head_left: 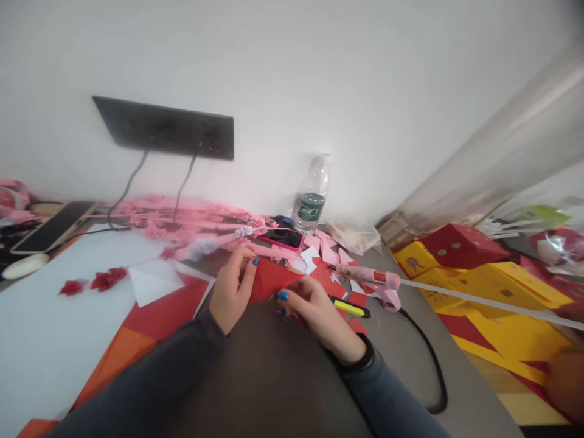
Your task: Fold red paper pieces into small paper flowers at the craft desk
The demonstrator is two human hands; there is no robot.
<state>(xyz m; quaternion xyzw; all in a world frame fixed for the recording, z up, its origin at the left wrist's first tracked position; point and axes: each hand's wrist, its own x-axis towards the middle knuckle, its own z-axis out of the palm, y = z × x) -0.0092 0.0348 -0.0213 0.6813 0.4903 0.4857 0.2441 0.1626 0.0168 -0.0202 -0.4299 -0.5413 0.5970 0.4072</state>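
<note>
A piece of red paper is held up between both hands above the grey table. My left hand pinches its left edge between thumb and fingers. At its right corner, my right hand grips the paper with thumb and bent fingers. Just beyond the hands lie scraps of red, pink and white paper. A yellow and black cutter knife rests to the right of my right hand. Farther right is a pink glue gun with a white glue stick sticking out of its back.
A clear bottle stands by the wall, near a phone. Pink paper flowers lie along the back. White sheets and red flowers are on the left. Yellow and red boxes sit at the right. A black cord curls over the table.
</note>
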